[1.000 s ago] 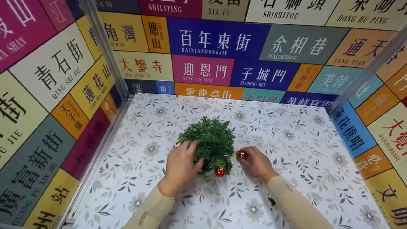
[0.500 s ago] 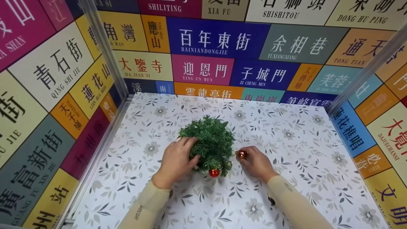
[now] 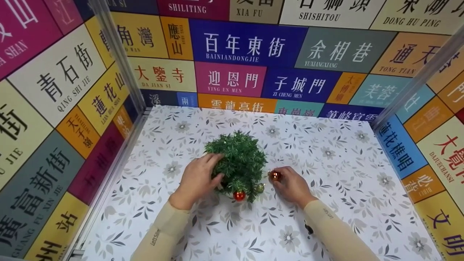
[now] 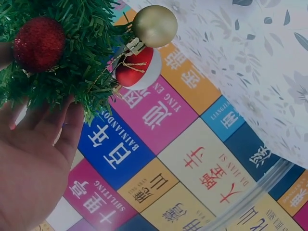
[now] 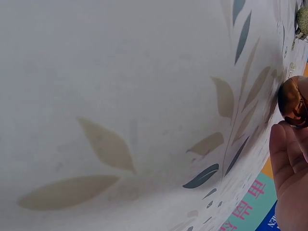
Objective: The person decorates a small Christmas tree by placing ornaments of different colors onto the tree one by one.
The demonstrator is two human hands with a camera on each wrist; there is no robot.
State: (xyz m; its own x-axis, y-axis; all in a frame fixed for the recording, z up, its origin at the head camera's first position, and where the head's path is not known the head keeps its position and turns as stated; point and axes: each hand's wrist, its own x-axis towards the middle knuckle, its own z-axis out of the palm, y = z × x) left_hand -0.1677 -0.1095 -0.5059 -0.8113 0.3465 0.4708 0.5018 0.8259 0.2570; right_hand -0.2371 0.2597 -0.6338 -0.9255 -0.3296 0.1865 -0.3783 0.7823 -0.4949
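Note:
A small artificial Christmas tree (image 3: pixel 239 156) stands mid-table. My left hand (image 3: pixel 199 177) holds its left side, fingers reaching in among the branches. A shiny red bauble (image 3: pixel 239 195) and a glittery gold bauble (image 3: pixel 260 187) show on its near side. In the left wrist view, a glittery red bauble (image 4: pixel 39 44) sits beside the thumb, and a matte gold bauble (image 4: pixel 155 26) and a red-and-white bauble (image 4: pixel 144 70) hang at the tree's edge. To the right of the tree, my right hand (image 3: pixel 291 185) pinches a shiny copper bauble (image 3: pixel 275 176), close over the table.
The table (image 3: pixel 326 224) wears a white cloth with grey leaves and flowers. Panels with coloured place-name signs (image 3: pixel 232 79) stand at the back and both sides, joined by metal posts (image 3: pixel 125 54). A small black object (image 3: pixel 308 229) shows by the right forearm.
The tree has turned: its shiny red bauble has shifted left and the glittery gold bauble has come into clearer view. My left hand has moved left with it. The right hand stays put.

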